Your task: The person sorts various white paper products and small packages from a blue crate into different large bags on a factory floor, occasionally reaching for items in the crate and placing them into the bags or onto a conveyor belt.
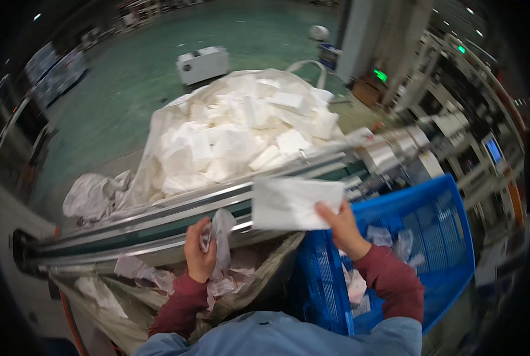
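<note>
My right hand (343, 227) grips the right end of a flat white stack of paper tissue (291, 202), held over the near side of the conveyor belt (145, 229). In my left hand (200, 251) is a crumpled clear plastic wrapper (223, 238) that hangs down past the near rail. Below that hand, an open woven sack (269, 271) holds crumpled plastic wrappers (142, 271). My right forearm reaches over a blue plastic crate (434, 231) with some wrappers inside.
Across the conveyor stands a large white bulk bag (147, 155) heaped with white tissue stacks (229, 142). A white box-shaped unit (202, 66) is on the green floor behind it. Machinery (465, 138) lines the right side, near a pillar (372, 40).
</note>
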The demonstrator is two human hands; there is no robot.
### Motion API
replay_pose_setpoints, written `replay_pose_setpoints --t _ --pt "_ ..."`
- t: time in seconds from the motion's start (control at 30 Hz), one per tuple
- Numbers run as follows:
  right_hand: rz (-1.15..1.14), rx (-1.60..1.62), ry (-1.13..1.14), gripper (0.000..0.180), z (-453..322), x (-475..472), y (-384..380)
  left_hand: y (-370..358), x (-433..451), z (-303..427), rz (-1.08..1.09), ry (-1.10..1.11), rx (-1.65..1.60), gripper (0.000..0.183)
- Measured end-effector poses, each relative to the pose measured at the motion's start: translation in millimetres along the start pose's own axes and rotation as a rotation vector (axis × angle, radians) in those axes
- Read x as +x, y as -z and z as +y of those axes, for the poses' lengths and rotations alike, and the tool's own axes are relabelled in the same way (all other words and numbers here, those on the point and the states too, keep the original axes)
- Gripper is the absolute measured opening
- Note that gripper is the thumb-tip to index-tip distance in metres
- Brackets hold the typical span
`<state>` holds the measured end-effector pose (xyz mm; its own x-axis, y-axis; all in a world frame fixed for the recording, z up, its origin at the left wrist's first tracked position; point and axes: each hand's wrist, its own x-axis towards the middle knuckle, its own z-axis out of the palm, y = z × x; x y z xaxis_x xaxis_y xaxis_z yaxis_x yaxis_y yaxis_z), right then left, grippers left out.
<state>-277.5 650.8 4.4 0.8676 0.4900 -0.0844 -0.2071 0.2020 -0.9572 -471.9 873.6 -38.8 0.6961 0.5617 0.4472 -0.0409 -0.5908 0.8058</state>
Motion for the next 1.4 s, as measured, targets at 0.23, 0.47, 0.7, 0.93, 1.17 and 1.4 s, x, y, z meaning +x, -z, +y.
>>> replay_pose_setpoints --t 0.23,0.47,0.7,0.93,1.17,1.4 --pt "-0.141 0.227 -0.138 0.035 23 188 -85 64 -84 -57 -0.288 0.203 -0.06 0.028" --pt "0.0 -0.72 0.152 0.07 82 257 -80 57 -167 -208 -0.748 0.205 0.705 0.042" --pt "0.023 -0.684 0.263 0.028 -29 -9 101 -8 -213 -348 -1.174 0.476 0.63 0.059" --pt "0.593 -1.252 -0.49 0.094 178 -178 332 20 -132 -274 -1.012 0.476 0.426 0.076" --pt "0.581 -1.056 -0.808 0.122 305 -197 360 50 -109 -145 -0.99 0.29 0.535 0.091" --pt "0.651 -0.52 -0.481 0.08 221 -200 395 -29 -83 11 -0.73 -0.197 0.517 0.057"
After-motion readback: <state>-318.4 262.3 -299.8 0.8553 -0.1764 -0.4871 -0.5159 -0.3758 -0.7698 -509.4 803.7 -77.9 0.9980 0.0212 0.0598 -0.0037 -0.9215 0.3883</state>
